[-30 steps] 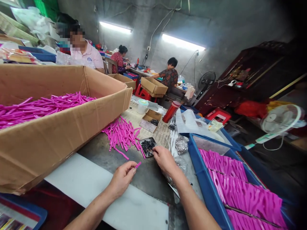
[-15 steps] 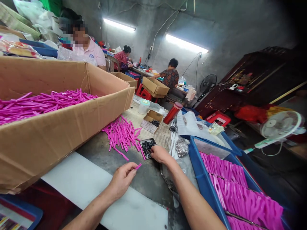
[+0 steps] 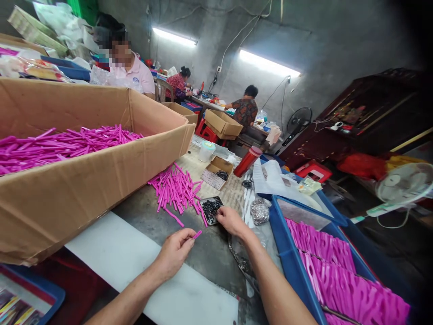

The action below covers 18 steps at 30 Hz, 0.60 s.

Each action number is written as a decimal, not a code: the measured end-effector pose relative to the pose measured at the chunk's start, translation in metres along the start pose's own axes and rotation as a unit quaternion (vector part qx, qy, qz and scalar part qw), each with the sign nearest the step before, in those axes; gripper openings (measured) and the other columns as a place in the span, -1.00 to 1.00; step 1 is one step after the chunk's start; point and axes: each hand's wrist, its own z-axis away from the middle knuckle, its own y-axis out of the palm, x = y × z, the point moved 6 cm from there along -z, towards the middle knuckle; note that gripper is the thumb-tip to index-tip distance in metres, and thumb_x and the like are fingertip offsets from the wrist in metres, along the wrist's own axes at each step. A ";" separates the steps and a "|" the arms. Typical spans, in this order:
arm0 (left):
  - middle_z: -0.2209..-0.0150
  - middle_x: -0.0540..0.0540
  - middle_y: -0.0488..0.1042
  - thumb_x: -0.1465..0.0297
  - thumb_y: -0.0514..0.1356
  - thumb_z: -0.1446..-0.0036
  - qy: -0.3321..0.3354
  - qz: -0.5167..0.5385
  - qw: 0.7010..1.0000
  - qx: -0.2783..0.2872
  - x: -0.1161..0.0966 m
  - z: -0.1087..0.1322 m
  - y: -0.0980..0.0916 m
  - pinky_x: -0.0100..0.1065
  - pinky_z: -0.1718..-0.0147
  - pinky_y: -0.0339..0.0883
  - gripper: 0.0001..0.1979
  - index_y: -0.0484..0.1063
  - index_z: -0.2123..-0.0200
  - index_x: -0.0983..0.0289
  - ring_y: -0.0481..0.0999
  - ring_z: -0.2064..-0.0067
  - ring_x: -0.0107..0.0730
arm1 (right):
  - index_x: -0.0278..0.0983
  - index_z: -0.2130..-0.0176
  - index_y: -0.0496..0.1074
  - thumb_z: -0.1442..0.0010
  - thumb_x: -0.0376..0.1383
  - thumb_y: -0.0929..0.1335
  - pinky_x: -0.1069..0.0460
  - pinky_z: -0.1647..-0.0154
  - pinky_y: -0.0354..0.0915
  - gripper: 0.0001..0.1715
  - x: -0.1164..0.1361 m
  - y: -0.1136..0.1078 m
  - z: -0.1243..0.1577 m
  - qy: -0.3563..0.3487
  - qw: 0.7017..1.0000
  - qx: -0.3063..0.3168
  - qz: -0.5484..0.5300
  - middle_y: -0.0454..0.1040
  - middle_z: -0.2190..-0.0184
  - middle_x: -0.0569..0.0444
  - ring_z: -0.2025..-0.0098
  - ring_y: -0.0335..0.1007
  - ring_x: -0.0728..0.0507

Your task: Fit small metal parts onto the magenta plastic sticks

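Between the thumb and fingers of my left hand (image 3: 176, 252) is a short magenta plastic strip (image 3: 198, 234), its tip poking out to the right. My right hand (image 3: 231, 221) is at the right edge of a small tray (image 3: 219, 198) heaped with small black pieces (image 3: 211, 208). Its fingertips are pinched together there, and whatever they hold is hidden. Beyond my left hand lies a loose pile of magenta strips (image 3: 177, 189) on the dark tabletop (image 3: 135, 212).
A large cardboard box (image 3: 101, 176) of magenta strips stands left. On the right is a blue crate (image 3: 287, 262) with rows of magenta pieces. Behind the tray are a small open carton (image 3: 213, 180), a red bottle (image 3: 248, 161) and a lidded tub (image 3: 206, 151). Several people sit farther back.
The view has shifted slightly, so everything sits a little further right. My left hand still holds the strip. My right hand stays at the tray, its fingers drawn slightly toward the edge.
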 end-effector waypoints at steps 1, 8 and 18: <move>0.63 -0.10 0.12 0.38 -0.01 -0.01 0.000 0.000 1.000 0.000 0.000 0.000 0.000 -0.52 0.64 0.01 -0.83 0.33 0.41 0.31 0.10 0.61 -0.55 | -0.32 0.57 0.29 0.11 -0.44 0.17 0.13 0.54 -0.02 -0.85 -0.001 -0.001 0.001 -0.001 1.000 -0.005 -0.017 0.28 0.62 0.12 0.52 0.15 -0.01; 0.64 -0.10 0.11 0.39 -0.01 0.00 -0.012 0.005 1.000 0.001 -0.001 0.000 0.000 -0.52 0.63 0.02 -0.85 0.32 0.42 0.31 0.11 0.61 -0.55 | -0.29 0.60 0.15 0.09 -0.38 0.16 0.13 0.53 -0.01 -0.90 -0.007 -0.003 0.003 0.002 0.993 -0.028 -0.117 0.15 0.65 0.19 0.54 0.09 -0.01; 0.64 -0.11 0.10 0.38 0.00 0.00 -0.015 0.019 1.000 0.001 0.002 0.000 0.000 -0.51 0.63 0.03 -0.85 0.31 0.41 0.31 0.10 0.61 -0.55 | -0.26 0.62 0.11 0.14 -0.35 0.18 0.10 0.50 -0.02 -0.91 -0.010 -0.001 0.000 -0.012 0.978 -0.061 -0.199 0.10 0.67 0.22 0.55 0.03 -0.02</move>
